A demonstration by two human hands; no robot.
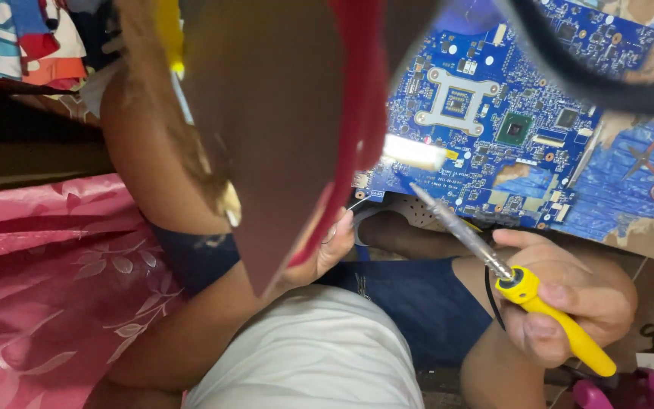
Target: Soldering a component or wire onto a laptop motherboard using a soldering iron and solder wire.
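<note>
Head view. Count: one blue circuit board (509, 121), one yellow-handled soldering iron (524, 288), two hands. Your right hand (577, 303) is wrapped around the iron's yellow handle, its metal tip resting at the board's lower left edge beside a white connector (414, 151). Your left hand (331, 246) sits just under that edge, fingers curled; a red-rimmed brown object (281, 129) close to the lens hides most of it, so its grasp cannot be judged. The board lies on a blue patterned surface (630, 189), with open room to its right. Pink floral cloth (47, 280) fills the left.
</note>
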